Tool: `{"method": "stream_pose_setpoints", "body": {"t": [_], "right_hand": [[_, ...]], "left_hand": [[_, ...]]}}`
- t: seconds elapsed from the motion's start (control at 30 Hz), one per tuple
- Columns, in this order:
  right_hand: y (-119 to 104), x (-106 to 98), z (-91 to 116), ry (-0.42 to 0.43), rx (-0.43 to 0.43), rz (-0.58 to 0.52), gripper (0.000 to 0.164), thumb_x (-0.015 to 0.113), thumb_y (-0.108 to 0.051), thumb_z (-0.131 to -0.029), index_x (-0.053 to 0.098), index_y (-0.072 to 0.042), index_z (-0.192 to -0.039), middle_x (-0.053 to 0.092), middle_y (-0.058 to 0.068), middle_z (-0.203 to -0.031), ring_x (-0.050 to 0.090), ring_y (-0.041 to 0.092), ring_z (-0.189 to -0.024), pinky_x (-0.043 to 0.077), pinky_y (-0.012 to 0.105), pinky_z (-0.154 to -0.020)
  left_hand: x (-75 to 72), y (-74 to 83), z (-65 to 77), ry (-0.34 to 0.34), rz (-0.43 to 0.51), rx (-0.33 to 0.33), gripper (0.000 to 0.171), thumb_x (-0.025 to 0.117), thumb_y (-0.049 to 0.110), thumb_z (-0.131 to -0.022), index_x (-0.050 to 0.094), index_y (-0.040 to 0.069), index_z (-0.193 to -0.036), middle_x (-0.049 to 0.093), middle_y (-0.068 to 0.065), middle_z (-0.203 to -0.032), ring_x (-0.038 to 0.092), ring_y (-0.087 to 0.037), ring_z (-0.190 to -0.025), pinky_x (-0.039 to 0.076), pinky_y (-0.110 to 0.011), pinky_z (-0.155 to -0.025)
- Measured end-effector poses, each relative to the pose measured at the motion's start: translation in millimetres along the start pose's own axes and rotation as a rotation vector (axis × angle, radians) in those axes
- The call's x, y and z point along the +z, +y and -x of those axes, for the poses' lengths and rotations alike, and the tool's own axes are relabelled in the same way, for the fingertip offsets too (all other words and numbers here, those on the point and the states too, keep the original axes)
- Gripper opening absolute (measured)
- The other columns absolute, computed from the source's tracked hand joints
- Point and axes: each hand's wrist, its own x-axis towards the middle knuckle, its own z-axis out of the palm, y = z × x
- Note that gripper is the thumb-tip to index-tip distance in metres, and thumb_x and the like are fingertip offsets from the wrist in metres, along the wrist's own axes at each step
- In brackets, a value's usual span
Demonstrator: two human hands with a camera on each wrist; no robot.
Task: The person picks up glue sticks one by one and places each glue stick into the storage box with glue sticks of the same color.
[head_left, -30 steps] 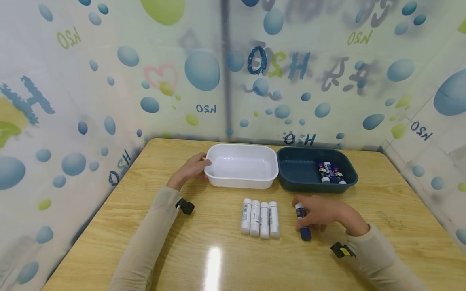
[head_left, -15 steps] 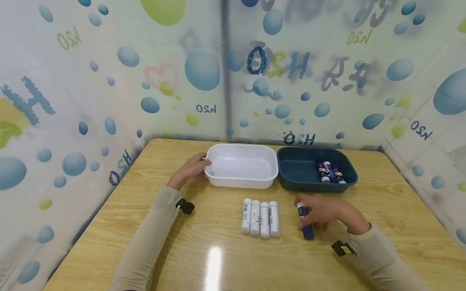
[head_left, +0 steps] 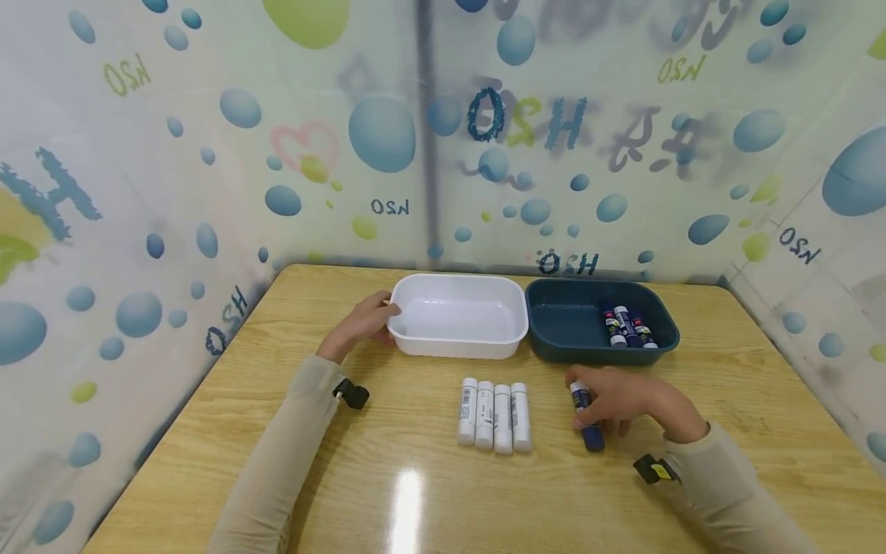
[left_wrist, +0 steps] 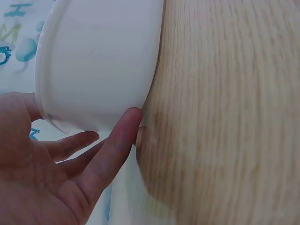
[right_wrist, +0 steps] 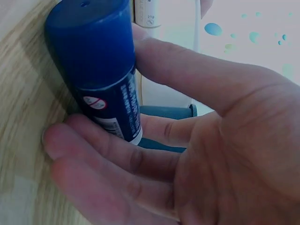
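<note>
Seen from the head camera, your right grip (head_left: 619, 396) pinches a dark blue stick (head_left: 593, 438) over the wooden surface (head_left: 388, 431), in front of the dark teal bin (head_left: 588, 355), where three similar sticks (head_left: 626, 327) lie at the right end; the held stick's white end points toward the bin, and a row of four white sticks (head_left: 485, 416) lies side by side to its left. Your left grip (head_left: 363, 319) holds the left end of the white tub (head_left: 460, 348), just beside the bin. The left wrist view shows that grip partly closed, thumb over the tub's rim and fingers along its outer wall, the tub standing on the surface. From the right wrist, your right grip is curled only partway, thumb on one side of the blue stick near its wide blue end, fingers on the other; whether the stick fully rests on the wood cannot be told. The step in hand appears to be securing this single stick, and the next move seems to call for a firmer, even pinch along its barrel, with your left grip steady on the tub.
</note>
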Motion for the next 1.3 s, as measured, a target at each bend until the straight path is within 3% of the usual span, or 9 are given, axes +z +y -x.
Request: {"method": "stream_pose_setpoints", "body": {"t": [0.43,1.1,1.3], "right_hand": [[5.4,-5.6,0.2,0.000,0.048,0.003,0.066,0.081,-0.031,-0.089,0.044,-0.015,-0.142,0.062,0.011,-0.100,0.067,0.023,-0.076,0.065,0.039,-0.064],[6.4,-9.1,2.6,0.039,0.049,0.011,0.070,0.078,-0.016,-0.090,0.039,-0.008,-0.147,0.058,0.015,-0.105,0.068,0.024,-0.072,0.064,0.039,-0.060],[6.2,-9.0,3.1,0.046,0.049,0.057,0.068,0.075,-0.012,-0.088,0.040,-0.010,-0.146,0.057,0.016,-0.108,0.067,0.023,-0.069,0.063,0.037,-0.059]], "left_hand": [[-0.6,-1.5,-0.6,-0.001,-0.001,0.010,0.052,0.046,0.026,-0.106,0.040,0.000,-0.151,0.055,-0.030,-0.139,0.070,-0.029,-0.092,0.067,-0.038,-0.075],[-0.9,-2.0,-1.5,0.005,-0.003,-0.005,0.053,0.047,0.027,-0.107,0.039,0.001,-0.153,0.054,-0.029,-0.140,0.068,-0.026,-0.090,0.067,-0.037,-0.075],[-0.4,-2.4,-2.2,0.002,0.008,0.001,0.053,0.047,0.027,-0.107,0.039,0.001,-0.153,0.053,-0.029,-0.141,0.066,-0.029,-0.098,0.067,-0.038,-0.077]]}}
